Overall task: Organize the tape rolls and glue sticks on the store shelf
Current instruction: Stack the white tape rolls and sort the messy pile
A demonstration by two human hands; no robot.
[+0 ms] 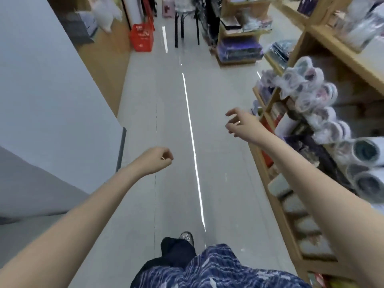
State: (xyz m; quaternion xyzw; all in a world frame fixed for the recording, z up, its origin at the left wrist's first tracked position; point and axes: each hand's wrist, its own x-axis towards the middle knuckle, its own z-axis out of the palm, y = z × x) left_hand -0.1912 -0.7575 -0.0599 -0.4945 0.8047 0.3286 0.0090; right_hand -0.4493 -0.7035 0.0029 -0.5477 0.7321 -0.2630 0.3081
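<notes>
Aisle floor (176, 125) of pale grey tiles runs ahead between a grey wall panel (41, 90) on the left and a wooden shelf unit (276, 194) on the right, with a bright strip of reflected light down the middle. Both bare arms reach out over the floor. The left hand (160, 159) hangs with its fingers curled loosely inward; a small pale speck shows at the fingertips, too small to tell whether anything is held. The right hand (241, 123) is raised nearer the shelf, fingers spread and gently bent, holding nothing and touching nothing. Beside that arm, wrapped rolls (320, 104) lie stacked on the shelf with their round ends facing out, blurred; whether they are tape rolls cannot be told, and no glue sticks can be made out. Lower shelves hold pale, blurred packs. Farther down the aisle a red basket (142, 38) stands on the floor against the left side, and dark stool legs (182, 28) stand near the middle. At the bottom edge, a blue patterned garment (218, 269) and one shoe (187, 238) show.
</notes>
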